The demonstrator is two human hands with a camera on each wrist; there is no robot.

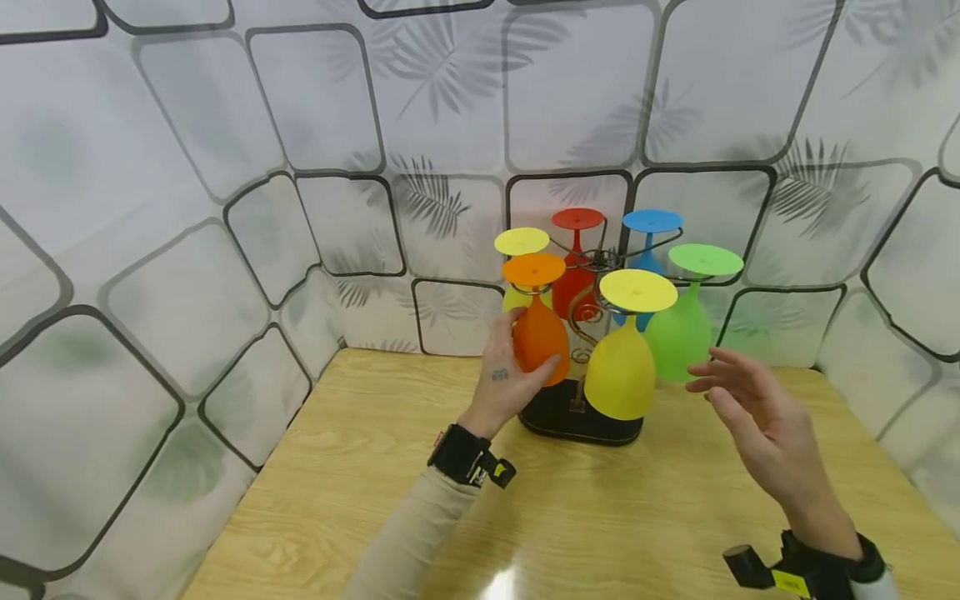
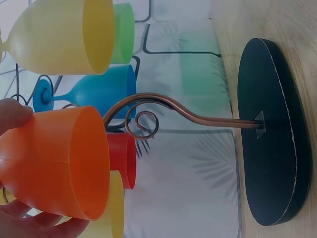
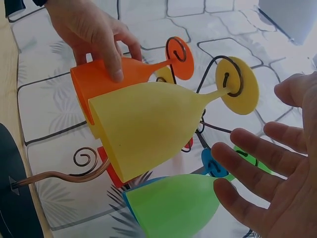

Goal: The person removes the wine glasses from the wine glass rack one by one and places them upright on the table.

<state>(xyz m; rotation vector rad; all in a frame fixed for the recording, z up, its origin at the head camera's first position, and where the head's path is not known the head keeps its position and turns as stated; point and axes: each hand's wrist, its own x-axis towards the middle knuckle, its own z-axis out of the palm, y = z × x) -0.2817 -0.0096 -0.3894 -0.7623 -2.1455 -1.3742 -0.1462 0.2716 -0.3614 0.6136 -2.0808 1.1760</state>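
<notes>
My left hand (image 1: pixel 504 375) grips the bowl of an orange goblet (image 1: pixel 542 337), thumb on the near side and fingers behind. The goblet hangs upside down, its foot in a loop of a wire goblet rack (image 1: pixel 600 260). To its right hangs a front yellow goblet (image 1: pixel 621 371), also bowl down. Beyond that is a green goblet (image 1: pixel 681 333). My right hand (image 1: pixel 772 425) is in the air right of the green goblet, fingers loosely bent and holding nothing. In the right wrist view its spread fingers (image 3: pixel 252 163) stand apart from the goblets.
A red goblet (image 1: pixel 577 218), a blue goblet (image 1: pixel 652 221) and a second yellow goblet (image 1: pixel 521 242) hang on the rack's far side. The rack's curved copper-coloured stem (image 2: pixel 213 121) rises from a black base (image 2: pixel 272 139) on the wooden table (image 1: pixel 337 467). Patterned curtains (image 1: pixel 450 100) surround the table.
</notes>
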